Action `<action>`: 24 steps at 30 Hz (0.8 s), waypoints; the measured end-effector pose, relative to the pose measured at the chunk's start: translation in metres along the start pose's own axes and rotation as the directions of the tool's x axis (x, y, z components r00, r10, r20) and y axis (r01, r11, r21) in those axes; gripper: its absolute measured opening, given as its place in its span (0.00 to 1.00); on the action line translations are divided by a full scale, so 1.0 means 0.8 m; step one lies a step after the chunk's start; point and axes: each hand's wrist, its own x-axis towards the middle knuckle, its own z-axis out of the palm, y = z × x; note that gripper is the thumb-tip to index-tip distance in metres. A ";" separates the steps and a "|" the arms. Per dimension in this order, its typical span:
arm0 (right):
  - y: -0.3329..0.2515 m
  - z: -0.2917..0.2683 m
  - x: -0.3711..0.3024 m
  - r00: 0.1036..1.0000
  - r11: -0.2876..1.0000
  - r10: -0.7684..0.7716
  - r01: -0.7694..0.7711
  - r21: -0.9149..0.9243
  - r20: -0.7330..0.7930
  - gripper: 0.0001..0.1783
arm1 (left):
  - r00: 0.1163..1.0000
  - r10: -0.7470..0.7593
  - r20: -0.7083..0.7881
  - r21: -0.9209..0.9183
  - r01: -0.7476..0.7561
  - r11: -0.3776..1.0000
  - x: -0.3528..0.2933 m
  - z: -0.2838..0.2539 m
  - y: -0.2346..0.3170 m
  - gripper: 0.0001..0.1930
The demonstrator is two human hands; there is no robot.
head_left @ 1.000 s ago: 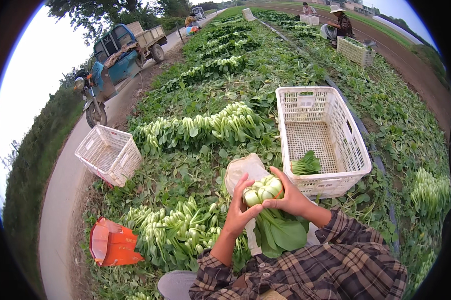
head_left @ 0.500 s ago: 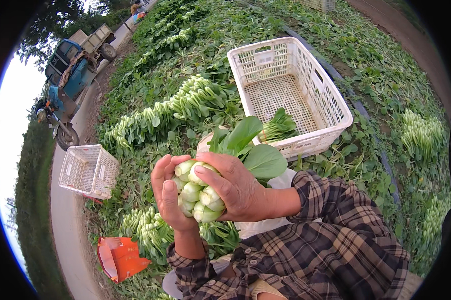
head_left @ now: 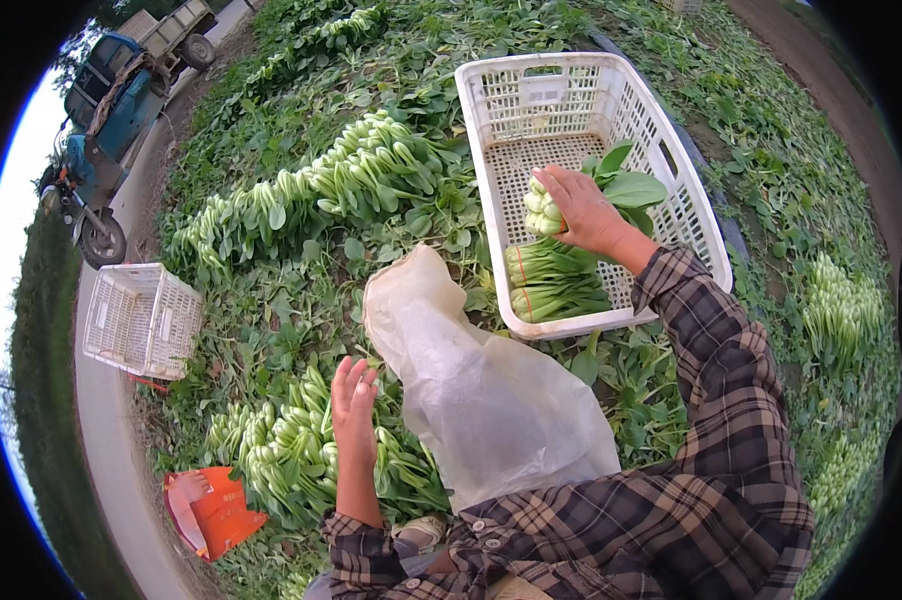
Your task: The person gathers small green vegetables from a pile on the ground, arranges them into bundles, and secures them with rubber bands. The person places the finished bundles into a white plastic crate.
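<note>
My right hand point(head_left: 593, 212) grips a bunch of bok choy point(head_left: 544, 210), its pale stem ends toward the left and its green leaves past my wrist side. It is held in the white plastic crate point(head_left: 611, 322). Beside it in the crate lies another bunch of bok choy point(head_left: 556, 280) tied with a thin red band. My left hand point(head_left: 354, 405) is raised with nothing in it, fingers up and apart. It stands over a heap of loose bok choy point(head_left: 291, 450) on the ground at the lower left.
A translucent plastic sheet point(head_left: 491, 400) covers my leg. Rows of cut bok choy point(head_left: 341, 175) lie at the back left and at right point(head_left: 843, 305). A second white crate point(head_left: 146, 322), an orange bag point(head_left: 216, 510) and a blue three-wheeled truck point(head_left: 121, 105) are at the left by the road.
My right hand has carried the bok choy bunch from in front of me to the crate at the right. My left hand has let go of it and moved down and back.
</note>
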 end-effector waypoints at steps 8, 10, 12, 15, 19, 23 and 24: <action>0.067 0.230 0.049 0.977 0.993 0.100 -0.109 0.037 0.190 0.59 | 0.775 -0.369 -0.514 -0.016 0.421 0.907 -0.152 -0.175 -0.161 0.23; 0.103 0.279 0.052 0.952 0.995 0.054 -0.078 0.067 0.301 0.50 | 0.746 -0.417 -0.519 -0.061 0.454 0.889 -0.177 -0.187 -0.186 0.23; 0.137 0.307 0.028 0.838 0.700 0.137 -0.459 0.547 0.527 0.36 | 0.712 -0.522 -0.469 -0.119 0.535 0.836 -0.204 -0.191 -0.210 0.22; 0.125 0.325 0.007 0.605 -0.307 0.197 -0.709 0.635 0.771 0.25 | 0.675 -0.587 -0.447 -0.209 0.559 0.802 -0.240 -0.194 -0.226 0.22; 0.135 0.316 0.011 0.598 -0.370 0.225 -0.678 0.635 0.769 0.25 | 0.680 -0.419 -0.602 -0.113 0.447 0.888 -0.219 -0.197 -0.229 0.20; 0.181 0.240 0.050 0.880 0.926 0.149 -0.284 0.249 0.450 0.26 | 0.732 -0.030 -0.680 0.346 0.358 0.867 -0.147 -0.251 -0.237 0.17; 0.126 0.196 0.056 0.908 0.879 0.265 -0.366 0.305 0.325 0.28 | 0.742 0.002 -0.670 0.450 0.404 0.797 -0.131 -0.257 -0.221 0.18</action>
